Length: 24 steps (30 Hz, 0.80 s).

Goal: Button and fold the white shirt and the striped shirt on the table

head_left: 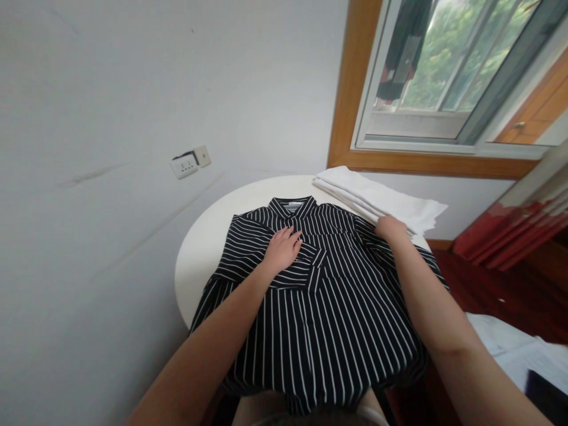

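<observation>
A black shirt with white stripes (pixel 337 302) lies front up on a round white table (pixel 195 254), its collar toward the wall. One sleeve, on the left side, is folded across the chest, with its cuff near the middle. My left hand (pixel 283 249) rests flat on that folded sleeve, fingers spread. At the shirt's right shoulder, my right hand (pixel 390 228) is closed on the other sleeve, which trails down over the table's right edge. The shirt's hem hangs over the near edge, by my legs.
Folded white cloth (pixel 377 195) lies at the table's back right, close to my right hand. Behind stand a wall with a socket (pixel 184 165) and a wood-framed window (pixel 339 136). A red curtain (pixel 510 225) hangs at right; a white surface (pixel 510 343) shows lower right.
</observation>
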### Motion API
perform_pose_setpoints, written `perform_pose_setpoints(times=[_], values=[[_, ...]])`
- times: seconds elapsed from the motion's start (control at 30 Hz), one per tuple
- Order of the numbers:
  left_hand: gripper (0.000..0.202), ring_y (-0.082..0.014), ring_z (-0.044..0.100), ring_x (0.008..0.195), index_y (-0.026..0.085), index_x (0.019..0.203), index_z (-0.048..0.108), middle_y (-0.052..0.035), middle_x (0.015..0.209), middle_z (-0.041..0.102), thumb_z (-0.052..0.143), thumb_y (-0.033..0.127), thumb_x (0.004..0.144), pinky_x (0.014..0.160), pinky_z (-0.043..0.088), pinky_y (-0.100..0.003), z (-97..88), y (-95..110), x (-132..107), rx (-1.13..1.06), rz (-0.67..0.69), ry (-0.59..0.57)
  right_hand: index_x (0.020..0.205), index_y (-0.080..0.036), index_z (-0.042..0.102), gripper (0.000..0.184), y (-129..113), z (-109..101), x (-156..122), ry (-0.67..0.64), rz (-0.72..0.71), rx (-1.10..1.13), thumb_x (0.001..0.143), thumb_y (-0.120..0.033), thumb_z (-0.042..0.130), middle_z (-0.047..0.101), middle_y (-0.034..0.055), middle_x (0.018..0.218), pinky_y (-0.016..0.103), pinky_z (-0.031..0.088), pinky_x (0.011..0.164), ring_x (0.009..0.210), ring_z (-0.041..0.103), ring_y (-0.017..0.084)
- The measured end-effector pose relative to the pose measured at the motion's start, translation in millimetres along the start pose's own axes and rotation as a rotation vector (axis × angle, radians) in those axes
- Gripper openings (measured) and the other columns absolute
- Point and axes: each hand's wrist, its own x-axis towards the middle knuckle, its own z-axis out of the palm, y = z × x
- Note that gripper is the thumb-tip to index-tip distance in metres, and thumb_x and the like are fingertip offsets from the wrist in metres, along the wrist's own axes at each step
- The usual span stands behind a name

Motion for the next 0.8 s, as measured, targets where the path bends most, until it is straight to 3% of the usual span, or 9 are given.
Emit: perform_pose_setpoints(times=[0.07, 0.2, 0.37, 0.47, 0.6, 0.7, 0.8], values=[[0.049, -0.0233, 0.036, 0.137, 0.024, 0.136, 0.049, -0.0057, 0.148, 0.042, 0.027, 0.043, 0.097, 0.114, 0.025, -0.041, 0.3, 0.0, 0.1, 0.001, 0.001, 0.002, 0.116, -0.008, 0.066, 0.037, 5.6, -4.6, -0.7, 0.043, 0.020, 0.004, 0.087, -0.022, 0.049, 0.063, 0.0222, 0.120, 0.041, 0.048, 0.087, 0.110, 0.060, 0.031], [0.049, -0.0238, 0.037, 0.136, 0.023, 0.136, 0.049, -0.0067, 0.147, 0.044, 0.026, 0.043, 0.097, 0.115, 0.025, -0.042, 0.8, 0.4, -0.1, -0.011, 0.006, 0.013, 0.107, -0.009, 0.068, 0.043, 4.1, -16.9, -7.6, 0.324, -0.114, -0.002, 0.093, -0.037, 0.038, 0.067, 0.0231, 0.107, 0.044, 0.043, 0.088, 0.110, 0.056, 0.035], [0.049, -0.0251, 0.037, 0.136, 0.021, 0.135, 0.051, -0.0088, 0.146, 0.044, 0.029, 0.042, 0.097, 0.115, 0.024, -0.042, 1.1, 0.8, 0.1, -0.029, 0.004, 0.028, 0.111, -0.015, 0.063, 0.050, -31.9, -20.9, -27.6, 0.492, -0.266, 0.137, 0.099, -0.044, 0.024, 0.070, 0.0164, 0.096, 0.033, 0.044, 0.076, 0.088, 0.063, 0.027], [0.049, -0.0246, 0.036, 0.136, 0.022, 0.136, 0.050, -0.0074, 0.146, 0.044, 0.028, 0.043, 0.097, 0.115, 0.025, -0.042, 0.8, 0.9, 0.7, -0.008, 0.000, 0.015, 0.109, -0.019, 0.064, 0.046, -62.8, -6.1, -41.7, 0.462, -0.432, 0.132, 0.099, -0.044, 0.026, 0.070, 0.0128, 0.096, 0.031, 0.044, 0.074, 0.087, 0.064, 0.025], [0.050, -0.0243, 0.035, 0.137, 0.022, 0.137, 0.049, -0.0077, 0.148, 0.042, 0.027, 0.043, 0.097, 0.114, 0.025, -0.042, 0.9, 0.4, 1.0, -0.006, -0.002, 0.007, 0.104, -0.020, 0.068, 0.033, -93.6, 14.6, -53.9, 0.298, -0.688, 0.049, 0.097, -0.036, 0.040, 0.068, 0.0115, 0.100, 0.028, 0.046, 0.078, 0.095, 0.063, 0.021], [0.050, -0.0238, 0.036, 0.137, 0.023, 0.137, 0.049, -0.0073, 0.148, 0.042, 0.026, 0.043, 0.098, 0.114, 0.025, -0.043, 0.9, 0.1, 0.8, -0.005, -0.003, 0.002, 0.110, -0.021, 0.067, 0.035, -94.0, 10.6, -55.1, 0.295, -0.734, 0.066, 0.096, -0.039, 0.041, 0.066, 0.0125, 0.103, 0.032, 0.046, 0.084, 0.100, 0.061, 0.023], [0.049, -0.0238, 0.036, 0.137, 0.023, 0.137, 0.048, -0.0070, 0.148, 0.042, 0.026, 0.043, 0.098, 0.114, 0.026, -0.043, 0.5, 0.4, 0.7, -0.002, -0.007, -0.003, 0.113, -0.022, 0.066, 0.040, -71.5, -5.9, -47.7, 0.282, -0.690, 0.158, 0.096, -0.045, 0.039, 0.067, 0.0115, 0.107, 0.032, 0.046, 0.085, 0.098, 0.062, 0.023]])
